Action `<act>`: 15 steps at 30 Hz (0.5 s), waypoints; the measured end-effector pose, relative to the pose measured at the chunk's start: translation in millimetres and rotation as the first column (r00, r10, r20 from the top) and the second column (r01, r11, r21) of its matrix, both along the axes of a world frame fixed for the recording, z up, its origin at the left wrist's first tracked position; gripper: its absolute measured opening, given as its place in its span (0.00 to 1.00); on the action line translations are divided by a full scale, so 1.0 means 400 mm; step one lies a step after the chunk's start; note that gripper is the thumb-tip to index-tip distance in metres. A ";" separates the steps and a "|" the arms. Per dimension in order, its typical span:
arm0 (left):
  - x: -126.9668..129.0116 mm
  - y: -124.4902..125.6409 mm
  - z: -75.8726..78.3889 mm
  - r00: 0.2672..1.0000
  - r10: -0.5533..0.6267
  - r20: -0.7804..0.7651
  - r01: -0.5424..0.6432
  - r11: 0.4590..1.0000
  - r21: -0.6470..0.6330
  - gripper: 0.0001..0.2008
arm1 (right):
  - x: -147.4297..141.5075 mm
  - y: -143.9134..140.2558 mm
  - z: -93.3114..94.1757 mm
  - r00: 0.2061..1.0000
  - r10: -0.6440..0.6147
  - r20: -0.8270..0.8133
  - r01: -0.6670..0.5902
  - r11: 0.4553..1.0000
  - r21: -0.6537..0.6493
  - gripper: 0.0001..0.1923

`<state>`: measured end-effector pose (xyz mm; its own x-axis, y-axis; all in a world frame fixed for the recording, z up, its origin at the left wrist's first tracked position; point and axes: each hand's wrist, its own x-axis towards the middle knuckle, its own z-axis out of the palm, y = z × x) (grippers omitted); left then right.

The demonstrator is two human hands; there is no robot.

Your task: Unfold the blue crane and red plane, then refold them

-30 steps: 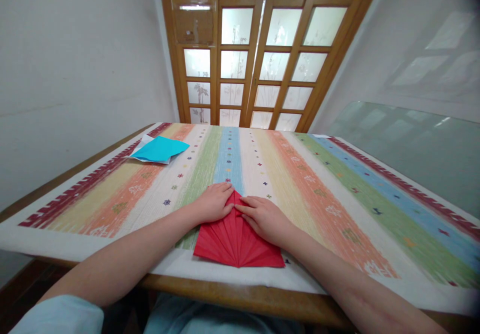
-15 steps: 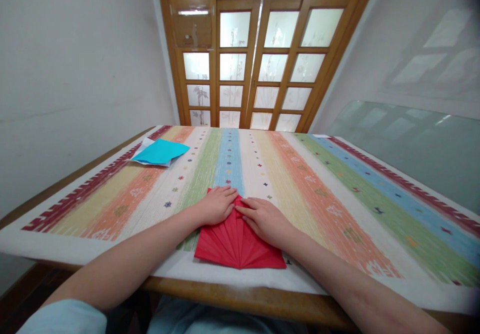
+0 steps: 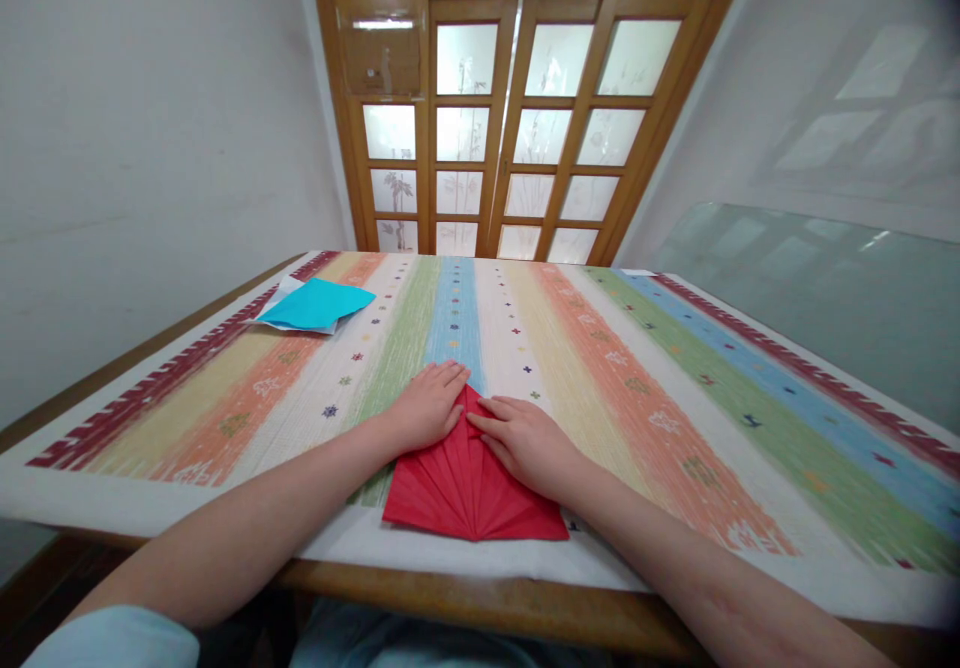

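Observation:
A red sheet of folded paper (image 3: 474, 503) lies at the table's near edge, with creases fanning out from the middle of its near side. My left hand (image 3: 429, 408) rests flat on its upper left part, fingers stretched forward and covering that edge. On the upper right part is my right hand (image 3: 529, 443), its fingertips pointing left and closed on a small fold near the paper's centre line. Both hands touch the paper, and part of its far end is hidden under them.
Blue and white paper sheets (image 3: 315, 305) lie stacked at the far left of the table. A striped, patterned cloth (image 3: 585, 368) covers the table. A wooden door with glass panes (image 3: 517, 138) stands beyond, and a glass-like panel (image 3: 810, 288) is on the right.
My left hand has shifted slightly forward and left, showing more of the red paper's tip between the hands. The right hand keeps nearly the same place. The whole view has moved a little.

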<state>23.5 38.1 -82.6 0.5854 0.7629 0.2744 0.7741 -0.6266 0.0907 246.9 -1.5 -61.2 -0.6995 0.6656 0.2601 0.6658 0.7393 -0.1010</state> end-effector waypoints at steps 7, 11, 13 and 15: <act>0.007 0.003 0.013 0.983 -0.182 0.002 0.182 0.983 0.015 0.17 | -0.004 0.002 0.003 1.000 0.001 0.015 -0.001 1.000 -0.003 0.19; 0.007 0.004 0.018 0.988 -0.151 -0.008 0.151 0.988 -0.025 0.17 | -0.002 -0.002 0.013 0.999 0.013 0.035 -0.012 0.999 -0.030 0.18; 0.006 0.004 0.021 0.989 -0.147 -0.016 0.146 0.988 -0.050 0.18 | 0.001 -0.008 0.021 0.999 0.009 0.049 -0.007 0.999 -0.050 0.18; 0.004 0.005 0.025 0.989 -0.146 -0.020 0.144 0.987 -0.067 0.19 | 0.005 -0.017 0.029 0.998 0.000 0.057 0.004 0.997 -0.074 0.17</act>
<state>25.0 39.9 -72.8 0.6972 0.6853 0.2105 0.6780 -0.7257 0.1170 248.9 -8.2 -49.6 -0.7104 0.6829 0.1702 0.6735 0.7298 -0.1172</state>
